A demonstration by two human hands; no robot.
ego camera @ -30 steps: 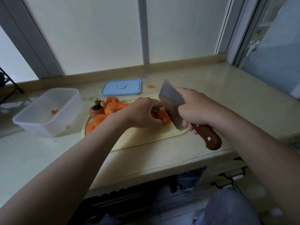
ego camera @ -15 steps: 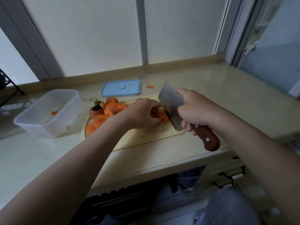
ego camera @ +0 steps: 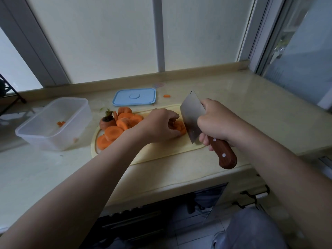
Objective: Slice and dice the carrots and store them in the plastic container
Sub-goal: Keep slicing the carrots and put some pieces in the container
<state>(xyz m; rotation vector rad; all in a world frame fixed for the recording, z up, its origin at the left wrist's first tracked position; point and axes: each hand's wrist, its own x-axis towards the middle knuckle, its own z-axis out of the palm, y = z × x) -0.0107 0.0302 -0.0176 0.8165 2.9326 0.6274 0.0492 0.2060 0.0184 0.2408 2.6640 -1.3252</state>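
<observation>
Your left hand [ego camera: 159,125] sits over the middle of the cutting board [ego camera: 161,151], fingers curled down onto a small stack of carrot slices [ego camera: 180,128] and pinning it to the board. Only the stack's right edge shows past your fingertips. Your right hand [ego camera: 218,123] is wrapped tight round the cleaver [ego camera: 191,119], gripping where the wooden handle [ego camera: 223,153] meets the blade. The handle's butt points back toward you, past the board's near right corner.

The relation that matters is this: the blade stands upright just right of the stack, its flat facing your left knuckles and its edge running from the board's far side to its near side. So the pieces lie left of the steel, between it and your fingertips, with very little room. I cannot tell whether the edge is touching the board or a slice. As I judge it, the next cut wants those fingertips tucked back.

The other round slices [ego camera: 124,123] are heaped on the board's left end, beside the leafy carrot top [ego camera: 107,121]. Just left of the board stands the plastic container [ego camera: 53,137], lidless, with only a few diced bits [ego camera: 61,123] inside — most of the work remains. Its blue lid [ego camera: 134,97] lies flat behind the board, and one stray slice [ego camera: 166,95] rests behind the board too.
</observation>
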